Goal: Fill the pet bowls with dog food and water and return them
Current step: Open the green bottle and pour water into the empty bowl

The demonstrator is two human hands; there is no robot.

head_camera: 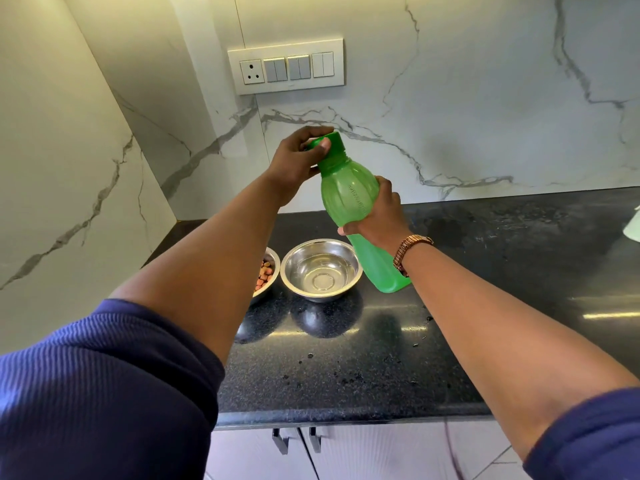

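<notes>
green bottle (349,199) in right hand (379,216), left hand (298,157) gripping cap (330,145)

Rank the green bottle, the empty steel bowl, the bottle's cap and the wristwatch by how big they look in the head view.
Largest to smallest:
1. green bottle
2. empty steel bowl, though the bottle is held nearer the camera
3. cap and wristwatch, too alike to rank

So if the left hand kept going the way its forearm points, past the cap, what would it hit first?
The left hand already grips the bottle's cap. Beyond it, the line runs up and away to the marble wall, probably right of the switch plate; depth is unclear.
</notes>
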